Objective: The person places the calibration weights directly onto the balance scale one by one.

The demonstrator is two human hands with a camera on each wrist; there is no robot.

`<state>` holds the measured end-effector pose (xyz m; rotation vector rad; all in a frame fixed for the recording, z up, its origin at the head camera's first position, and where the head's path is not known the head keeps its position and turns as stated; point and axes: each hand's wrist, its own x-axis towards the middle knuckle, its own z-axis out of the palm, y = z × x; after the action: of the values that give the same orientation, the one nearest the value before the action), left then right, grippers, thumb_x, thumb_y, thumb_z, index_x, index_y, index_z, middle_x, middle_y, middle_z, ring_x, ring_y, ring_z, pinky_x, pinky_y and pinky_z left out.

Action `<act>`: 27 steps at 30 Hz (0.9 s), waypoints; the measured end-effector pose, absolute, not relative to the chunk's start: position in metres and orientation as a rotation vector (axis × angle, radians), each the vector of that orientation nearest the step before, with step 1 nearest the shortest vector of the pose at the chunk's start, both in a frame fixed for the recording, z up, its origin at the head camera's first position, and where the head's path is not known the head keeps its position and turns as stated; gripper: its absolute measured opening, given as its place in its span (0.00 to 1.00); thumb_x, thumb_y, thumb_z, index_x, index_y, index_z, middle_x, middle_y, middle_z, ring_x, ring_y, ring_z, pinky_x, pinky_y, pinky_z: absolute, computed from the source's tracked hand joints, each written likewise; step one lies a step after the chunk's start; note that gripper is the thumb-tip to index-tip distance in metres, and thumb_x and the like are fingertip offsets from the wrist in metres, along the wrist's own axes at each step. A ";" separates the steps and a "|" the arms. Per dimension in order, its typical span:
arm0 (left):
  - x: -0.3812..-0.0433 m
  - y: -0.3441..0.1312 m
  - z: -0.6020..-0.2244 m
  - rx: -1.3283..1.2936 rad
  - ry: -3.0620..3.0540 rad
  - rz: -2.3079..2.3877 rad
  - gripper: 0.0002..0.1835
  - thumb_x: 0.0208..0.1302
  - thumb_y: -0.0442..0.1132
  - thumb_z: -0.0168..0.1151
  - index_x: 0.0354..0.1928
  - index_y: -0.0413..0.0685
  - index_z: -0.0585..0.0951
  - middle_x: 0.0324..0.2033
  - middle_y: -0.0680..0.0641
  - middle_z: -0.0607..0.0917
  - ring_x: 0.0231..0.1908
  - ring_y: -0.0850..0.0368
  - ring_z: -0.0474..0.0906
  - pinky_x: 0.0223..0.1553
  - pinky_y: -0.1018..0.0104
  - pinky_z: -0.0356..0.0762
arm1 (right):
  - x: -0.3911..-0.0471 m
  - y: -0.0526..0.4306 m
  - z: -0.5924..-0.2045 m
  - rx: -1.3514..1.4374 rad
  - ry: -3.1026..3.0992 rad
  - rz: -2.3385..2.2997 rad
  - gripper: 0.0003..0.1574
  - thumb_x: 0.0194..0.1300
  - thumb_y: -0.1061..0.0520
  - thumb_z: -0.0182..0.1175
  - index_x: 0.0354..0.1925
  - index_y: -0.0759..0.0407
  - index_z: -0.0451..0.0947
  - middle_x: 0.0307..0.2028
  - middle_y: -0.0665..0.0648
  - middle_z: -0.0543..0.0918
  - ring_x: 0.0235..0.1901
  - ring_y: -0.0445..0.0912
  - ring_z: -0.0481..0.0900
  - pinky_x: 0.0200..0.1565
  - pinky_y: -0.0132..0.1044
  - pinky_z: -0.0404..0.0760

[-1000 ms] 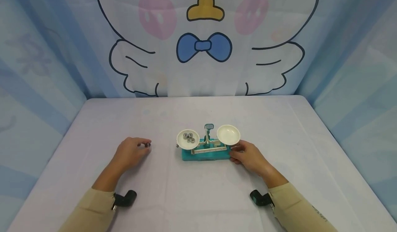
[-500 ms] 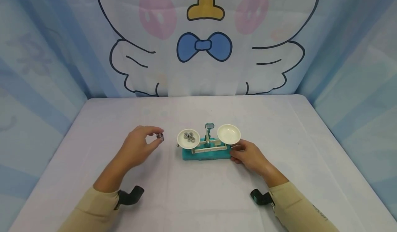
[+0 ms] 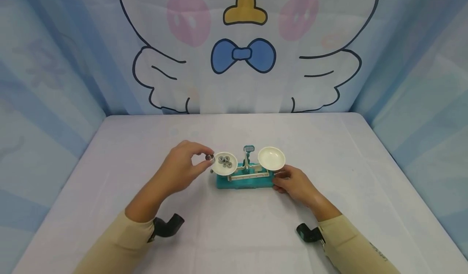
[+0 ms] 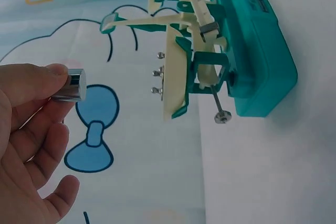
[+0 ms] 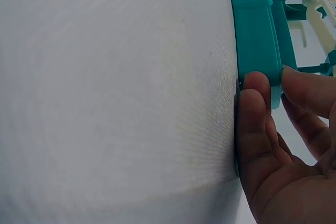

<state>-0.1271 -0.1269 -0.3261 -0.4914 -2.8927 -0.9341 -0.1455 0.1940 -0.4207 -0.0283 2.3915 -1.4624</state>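
A balance scale with a teal base (image 3: 245, 183) and two cream pans stands mid-table. Between thumb and fingertips my left hand (image 3: 179, 166) pinches a shiny cylindrical metal weight (image 4: 77, 85), raised beside the left pan (image 3: 218, 170). Several small metal weights (image 3: 224, 159) sit in that pan; the right pan (image 3: 271, 158) holds nothing. At the base's right end, my right hand (image 3: 295, 185) grips the teal edge, thumb (image 5: 304, 87) on one side and fingertips on the other.
White cloth (image 3: 234, 229) covers the table under the scale. Behind it hangs a curtain (image 3: 241, 91) with a cartoon figure, and blue patterned curtains enclose both sides. A dark wrist camera (image 3: 169, 225) sticks out from the left sleeve, another from the right.
My left hand has risen and moved right with the metal weight, from the table's left side to the edge of the left pan. The right hand keeps its place on the base.
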 end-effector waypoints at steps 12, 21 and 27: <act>-0.137 -0.088 -0.305 -0.657 -2.905 -0.975 0.12 0.67 0.41 0.67 0.51 0.50 0.86 0.45 0.51 0.84 0.52 0.52 0.75 0.49 0.55 0.77 | -0.145 0.197 -0.421 -0.058 2.398 -1.465 0.24 0.69 0.62 0.61 0.60 0.72 0.72 0.52 0.69 0.79 0.36 0.47 0.84 0.39 0.38 0.84; -0.152 -0.065 -0.297 -0.783 -2.915 -0.928 0.12 0.66 0.42 0.69 0.50 0.51 0.86 0.42 0.53 0.85 0.50 0.54 0.75 0.48 0.58 0.75 | -0.144 0.196 -0.420 -0.060 2.396 -1.460 0.24 0.69 0.62 0.60 0.60 0.72 0.72 0.52 0.70 0.79 0.37 0.48 0.84 0.40 0.39 0.84; -0.165 -0.051 -0.298 -0.878 -2.918 -0.827 0.11 0.67 0.43 0.67 0.50 0.53 0.86 0.45 0.54 0.87 0.53 0.55 0.74 0.58 0.47 0.64 | -0.144 0.195 -0.419 -0.067 2.394 -1.457 0.25 0.70 0.61 0.60 0.61 0.72 0.71 0.53 0.70 0.79 0.38 0.48 0.84 0.41 0.40 0.84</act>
<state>-0.1647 -0.0506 -0.2978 -0.8782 -2.9176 -0.8266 -0.1440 0.1951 -0.4193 -0.0668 2.3938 -1.4573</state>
